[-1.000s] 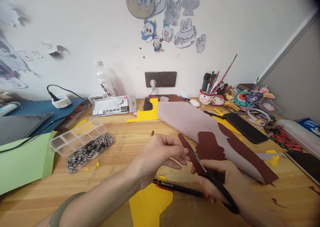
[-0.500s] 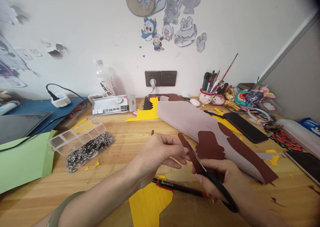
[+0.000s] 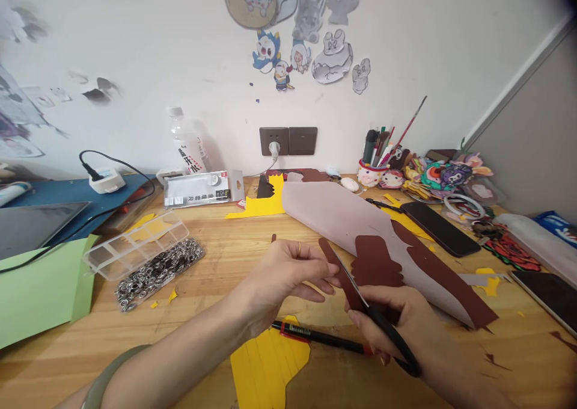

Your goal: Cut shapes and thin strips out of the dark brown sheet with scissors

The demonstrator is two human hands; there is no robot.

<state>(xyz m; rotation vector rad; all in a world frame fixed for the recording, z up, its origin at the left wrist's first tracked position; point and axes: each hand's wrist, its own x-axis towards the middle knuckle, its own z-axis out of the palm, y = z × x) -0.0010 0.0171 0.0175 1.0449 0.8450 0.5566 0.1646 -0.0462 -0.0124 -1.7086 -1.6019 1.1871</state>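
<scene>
My left hand (image 3: 301, 269) pinches a narrow brown strip (image 3: 332, 256) between thumb and fingers; a ring is on one finger. My right hand (image 3: 396, 319) is closed round the black handles of a pair of scissors (image 3: 391, 331). The blades lie along the strip's right edge and look nearly closed. Below the hands, a black and red pen (image 3: 322, 335) rests partly across a yellow sheet piece (image 3: 265, 367) with lines on it. Behind my right hand lies a brown cut-out with wavy sides (image 3: 376, 261), on a large sheet, pale on one face and brown on the other (image 3: 336, 207).
A clear compartment box (image 3: 157, 270) full of metal rings stands open at the left, near a green folder (image 3: 45, 289). At the back are a bottle (image 3: 184, 141), a packaged ruler (image 3: 198, 189) and a pen cup (image 3: 372, 173). Phones (image 3: 440, 228) and decorations crowd the right.
The whole view has shifted slightly. Both hands keep nearly the same pose, with the scissors at the strip's edge; the blades look a little more closed.
</scene>
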